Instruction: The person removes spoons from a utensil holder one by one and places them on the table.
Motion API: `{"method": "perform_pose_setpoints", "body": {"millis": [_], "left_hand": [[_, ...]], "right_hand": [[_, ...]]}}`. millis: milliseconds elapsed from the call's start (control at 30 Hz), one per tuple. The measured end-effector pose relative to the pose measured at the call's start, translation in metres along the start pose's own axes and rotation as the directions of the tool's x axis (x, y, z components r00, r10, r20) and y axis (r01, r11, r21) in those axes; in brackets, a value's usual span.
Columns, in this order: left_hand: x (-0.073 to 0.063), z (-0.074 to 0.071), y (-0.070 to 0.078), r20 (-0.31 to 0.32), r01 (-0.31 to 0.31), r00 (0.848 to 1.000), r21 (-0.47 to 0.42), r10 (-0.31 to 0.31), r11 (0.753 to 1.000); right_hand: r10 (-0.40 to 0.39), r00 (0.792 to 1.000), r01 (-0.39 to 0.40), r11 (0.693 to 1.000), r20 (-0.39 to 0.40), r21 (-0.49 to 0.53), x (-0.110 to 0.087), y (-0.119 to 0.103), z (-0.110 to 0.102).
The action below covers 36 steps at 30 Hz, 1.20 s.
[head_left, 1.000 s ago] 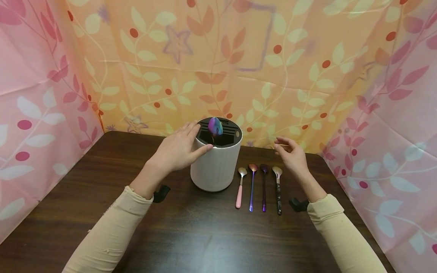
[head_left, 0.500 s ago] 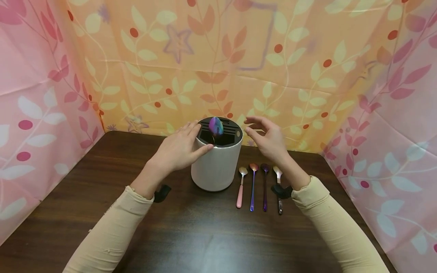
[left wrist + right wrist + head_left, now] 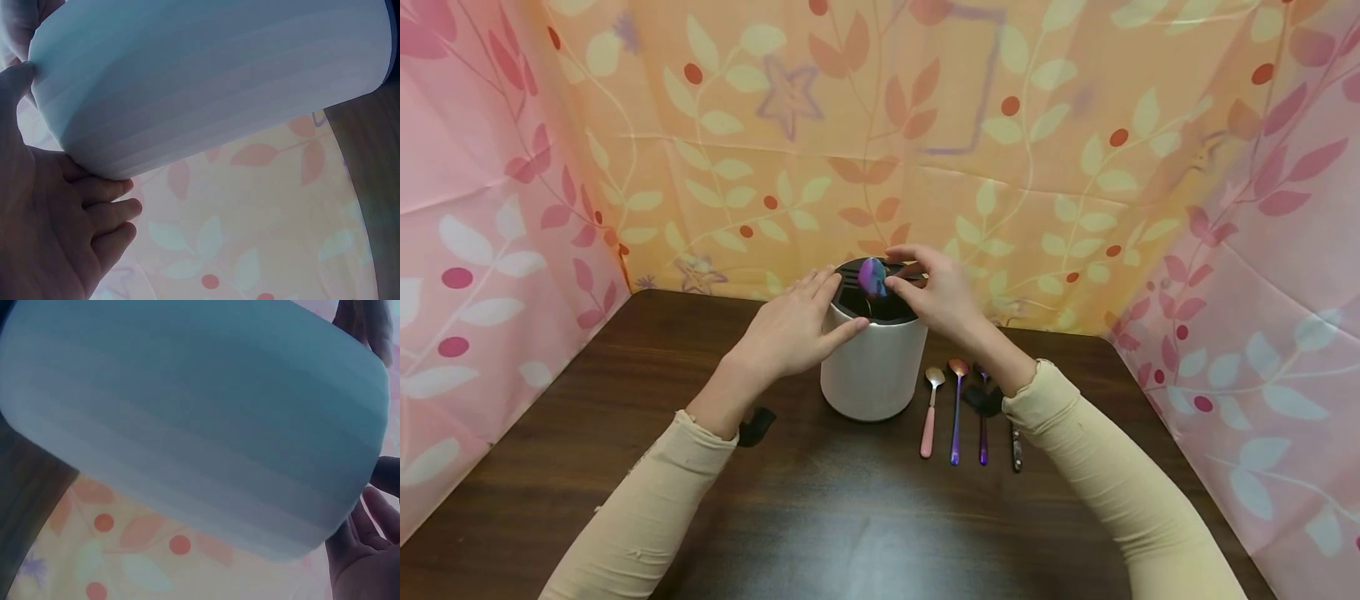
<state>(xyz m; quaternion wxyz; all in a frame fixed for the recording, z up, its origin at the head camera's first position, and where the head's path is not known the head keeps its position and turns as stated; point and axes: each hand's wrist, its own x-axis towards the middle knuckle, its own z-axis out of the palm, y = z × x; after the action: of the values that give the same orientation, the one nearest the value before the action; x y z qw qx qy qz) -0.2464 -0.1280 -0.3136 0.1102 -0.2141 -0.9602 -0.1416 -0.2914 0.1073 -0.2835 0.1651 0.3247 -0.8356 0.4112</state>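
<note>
A white cylindrical utensil holder [image 3: 874, 375] with a black slotted top [image 3: 891, 310] stands on the table. Out of its opening rises the rainbow-coloured bowl of a spoon [image 3: 872, 277], its handle hidden inside. My left hand [image 3: 786, 329] rests on the holder's left rim, thumb along the front edge and fingers extended; the left wrist view shows this hand [image 3: 56, 219] beside the white wall [image 3: 212, 81]. Over the right side of the top is my right hand [image 3: 943, 292], thumb tip right at the spoon bowl's edge and index finger stretched behind it. The right wrist view shows the holder's wall [image 3: 187, 425].
Right of the holder lie a pink-handled spoon [image 3: 928, 425], a blue-purple spoon [image 3: 956, 421], a dark purple spoon [image 3: 982, 442] and a black-patterned-handle spoon [image 3: 1017, 450]. My right wrist partly covers the last two. Floral cloth [image 3: 700, 167] hangs behind and beside the brown table [image 3: 775, 508].
My right hand has moved left from beyond the row of spoons to the spoon bowl in the holder. The left hand, the holder and the spoons have stayed in place.
</note>
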Motion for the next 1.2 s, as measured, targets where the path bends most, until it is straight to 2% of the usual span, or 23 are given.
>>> {"method": "perform_pose_setpoints", "body": {"millis": [133, 333, 567, 933, 1200], "left_hand": [[0.0, 0.0, 0.0, 0.004, 0.001, 1.0, 0.006, -0.001, 1.0], [0.0, -0.001, 0.001, 0.001, 0.005, 1.0, 0.007, -0.005, 1.0], [-0.001, -0.001, 0.001, 0.001, 0.003, 1.0, 0.005, -0.003, 1.0], [-0.001, -0.001, 0.001, -0.004, -0.002, 1.0, 0.003, 0.002, 1.0], [-0.002, -0.001, 0.002, 0.007, 0.006, 1.0, 0.002, -0.006, 1.0]], "right_hand": [[0.027, 0.999, -0.027, 1.0, 0.03, -0.009, 0.005, -0.004, 0.005], [0.079, 0.994, -0.072, 0.994, 0.073, -0.087, 0.01, -0.01, 0.005], [0.085, 0.991, -0.074, 0.992, 0.105, -0.105, 0.011, -0.013, 0.006], [0.119, 0.99, -0.117, 0.993, 0.076, -0.028, 0.005, -0.012, 0.002], [0.149, 0.988, -0.155, 0.979, 0.049, 0.129, 0.001, -0.014, -0.005]]}}
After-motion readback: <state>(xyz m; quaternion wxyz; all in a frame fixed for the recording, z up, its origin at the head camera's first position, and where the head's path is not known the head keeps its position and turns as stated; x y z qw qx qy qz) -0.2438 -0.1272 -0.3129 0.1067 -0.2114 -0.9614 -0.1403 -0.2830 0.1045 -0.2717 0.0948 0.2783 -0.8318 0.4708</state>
